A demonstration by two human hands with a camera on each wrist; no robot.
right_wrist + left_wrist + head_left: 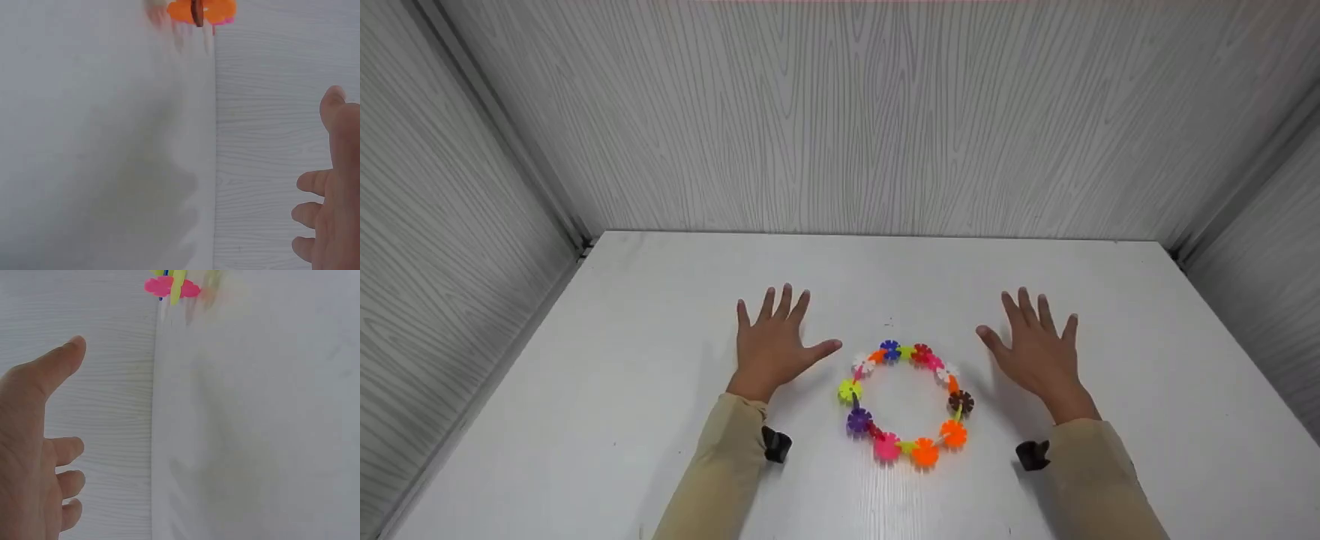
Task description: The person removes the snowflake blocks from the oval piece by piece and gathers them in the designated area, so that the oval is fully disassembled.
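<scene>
A ring of colourful flower-shaped plastic discs point(887, 447), joined edge to edge, lies on the white table between the two hands. To its left, my left hand point(772, 349) is spread with straight fingers, its thumb toward the ring but apart from it. On the other side, my right hand point(1041, 360) is held likewise, fingers spread and touching nothing. Part of the ring, with a pink disc point(157, 286), shows at the top of the left wrist view. An orange disc point(219, 10) is at the top of the right wrist view.
The white table point(660, 300) ends at a grey wood-grain wall point(840, 120) behind. Similar panels stand at the left point(450, 262) and right. A black wrist device point(777, 445) sits by the left cuff, and another point(1033, 455) by the right one.
</scene>
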